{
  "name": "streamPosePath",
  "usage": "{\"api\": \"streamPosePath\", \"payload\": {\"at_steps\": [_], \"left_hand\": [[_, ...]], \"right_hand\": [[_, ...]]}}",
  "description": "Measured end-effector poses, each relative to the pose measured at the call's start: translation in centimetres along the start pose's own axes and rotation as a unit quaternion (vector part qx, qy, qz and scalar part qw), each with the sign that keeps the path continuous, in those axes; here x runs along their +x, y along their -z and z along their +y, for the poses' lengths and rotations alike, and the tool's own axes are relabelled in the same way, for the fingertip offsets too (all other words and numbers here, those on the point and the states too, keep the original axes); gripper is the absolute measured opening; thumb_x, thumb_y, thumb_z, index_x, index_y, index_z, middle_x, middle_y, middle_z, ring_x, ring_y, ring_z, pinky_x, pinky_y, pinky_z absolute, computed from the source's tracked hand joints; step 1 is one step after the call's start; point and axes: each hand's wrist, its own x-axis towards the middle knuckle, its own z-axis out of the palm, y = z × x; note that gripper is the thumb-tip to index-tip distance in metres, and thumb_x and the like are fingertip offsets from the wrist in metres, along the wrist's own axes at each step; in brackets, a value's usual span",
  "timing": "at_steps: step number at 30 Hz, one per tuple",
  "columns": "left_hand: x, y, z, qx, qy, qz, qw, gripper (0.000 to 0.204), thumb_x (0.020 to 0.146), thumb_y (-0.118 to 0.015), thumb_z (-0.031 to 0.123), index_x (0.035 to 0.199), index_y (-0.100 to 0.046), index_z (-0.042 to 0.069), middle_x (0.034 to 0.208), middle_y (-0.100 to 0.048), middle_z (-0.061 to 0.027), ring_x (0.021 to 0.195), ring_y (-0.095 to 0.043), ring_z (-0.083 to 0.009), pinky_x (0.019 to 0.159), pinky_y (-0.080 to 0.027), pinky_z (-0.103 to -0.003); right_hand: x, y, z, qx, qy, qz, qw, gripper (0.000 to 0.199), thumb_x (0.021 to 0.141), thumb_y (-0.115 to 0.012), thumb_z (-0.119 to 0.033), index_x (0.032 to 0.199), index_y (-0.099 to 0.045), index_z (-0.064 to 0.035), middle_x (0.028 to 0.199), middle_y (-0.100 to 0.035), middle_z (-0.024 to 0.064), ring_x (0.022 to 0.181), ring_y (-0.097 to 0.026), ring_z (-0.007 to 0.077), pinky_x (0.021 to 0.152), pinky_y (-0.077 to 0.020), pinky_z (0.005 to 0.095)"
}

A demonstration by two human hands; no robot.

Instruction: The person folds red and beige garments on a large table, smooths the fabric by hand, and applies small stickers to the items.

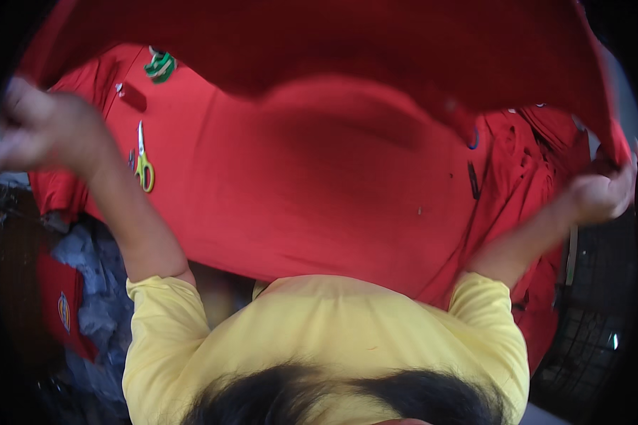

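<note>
Both hands are up, stretching a big red cloth (319, 42) across the top, from 10 to 2 o'clock. Left hand (35, 127) is blurry, grip looks clenched on the cloth edge. Right hand (602, 191) pinches its corner. Yellow-handled scissors (144, 166) lie on the red-covered tabletop (298, 198) at 9 o'clock.

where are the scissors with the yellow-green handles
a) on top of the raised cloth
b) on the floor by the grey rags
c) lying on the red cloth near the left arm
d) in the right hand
c: the scissors lie flat on the red cloth spread over the table, just beside the left forearm, while the left hand and right hand grip the lifted red fabric.
</note>
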Motion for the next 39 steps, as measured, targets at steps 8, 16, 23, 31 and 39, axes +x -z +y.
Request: {"api": "streamPosePath", "payload": {"at_steps": [8, 16, 23, 31, 39], "left_hand": [[6.2, -7.0, -12.2, -0.309, 0.379, -0.317, 0.812, 0.031, 0.091, -0.062, 0.022, 0.115, -0.062, 0.001, 0.106, -0.066, -0.0062, 0.100, -0.061, -0.0130, 0.091, -0.047, -0.026], [6.3, -12.9, -13.6, -0.355, 0.436, -0.316, 0.764, 0.031, 0.096, -0.052, 0.019, 0.120, -0.060, 0.003, 0.124, -0.058, -0.0072, 0.112, -0.055, -0.0149, 0.097, -0.042, -0.027], [7.1, -4.3, -8.5, -0.356, 0.306, -0.187, 0.863, 0.039, 0.097, -0.051, 0.020, 0.128, -0.052, -0.003, 0.132, -0.052, -0.0129, 0.121, -0.050, -0.0185, 0.105, -0.036, -0.032], [-13.4, 3.2, -0.9, -0.168, 0.396, -0.464, 0.774, 0.039, 0.084, -0.067, 0.014, 0.120, -0.058, 0.002, 0.076, -0.051, 0.0037, 0.076, -0.047, -0.0080, 0.073, -0.039, -0.024], [-16.1, 4.3, 0.3, 0.044, 0.146, -0.722, 0.675, 0.035, 0.079, -0.070, 0.025, 0.102, -0.063, 0.000, 0.100, -0.063, -0.0163, 0.099, -0.057, -0.0356, 0.087, -0.044, -0.044]], "right_hand": [[3.6, -3.4, 12.7, 0.298, -0.255, -0.250, 0.885, 0.028, 0.095, -0.051, -0.021, 0.115, -0.063, -0.0050, 0.092, -0.063, -0.0023, 0.073, -0.050, 0.0000, 0.052, -0.0302, 0.0161], [6.4, -8.2, 12.3, 0.325, -0.348, -0.191, 0.858, 0.015, 0.092, -0.056, -0.012, 0.097, -0.066, -0.0023, 0.087, -0.065, 0.0056, 0.070, -0.061, 0.0146, 0.051, -0.0496, 0.0260], [4.9, 2.6, 13.5, 0.369, -0.259, -0.140, 0.882, 0.029, 0.096, -0.053, -0.018, 0.119, -0.059, -0.0021, 0.111, -0.064, 0.0025, 0.090, -0.059, 0.0076, 0.067, -0.0456, 0.0219], [-19.9, 1.2, 5.7, 0.165, -0.447, -0.283, 0.832, 0.007, 0.082, -0.067, -0.006, 0.088, -0.066, -0.0022, 0.079, -0.060, -0.0027, 0.075, -0.053, 0.0060, 0.068, -0.0417, 0.0207], [-20.2, -2.2, 5.1, -0.008, -0.244, -0.439, 0.865, 0.018, 0.088, -0.060, -0.013, 0.094, -0.063, 0.0032, 0.088, -0.060, 0.0143, 0.087, -0.059, 0.0283, 0.083, -0.0448, 0.0340]]}}
